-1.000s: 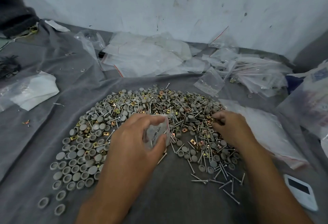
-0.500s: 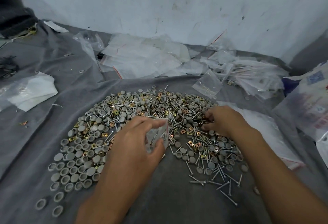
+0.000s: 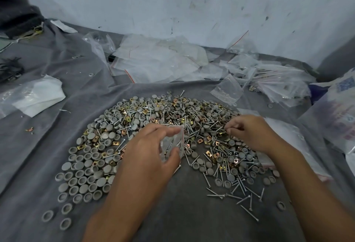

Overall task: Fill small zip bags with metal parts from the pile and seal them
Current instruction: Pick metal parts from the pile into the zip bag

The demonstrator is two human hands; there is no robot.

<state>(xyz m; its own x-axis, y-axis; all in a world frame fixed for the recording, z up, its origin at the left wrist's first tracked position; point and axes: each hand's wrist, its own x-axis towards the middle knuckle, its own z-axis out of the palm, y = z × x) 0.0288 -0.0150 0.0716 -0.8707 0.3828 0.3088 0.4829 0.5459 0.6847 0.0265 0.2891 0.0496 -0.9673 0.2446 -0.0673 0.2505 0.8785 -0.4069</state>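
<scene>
A wide pile of metal parts lies on the grey cloth: grey round caps, screws and small brass square clips. My left hand grips a small clear zip bag between thumb and fingers, just above the near middle of the pile; a few screws show inside it. My right hand sits on the right part of the pile, its fingertips pinching at screws and clips there. What it holds between the fingers is too small to tell.
Empty zip bags are heaped along the wall behind the pile. Filled bags lie at the back right, larger plastic bags at the right edge. A folded white plastic sheet lies at the left.
My right hand has crept leftward and farther into the pile. My left hand with the bag has stayed nearly still. The view has tilted slightly.
</scene>
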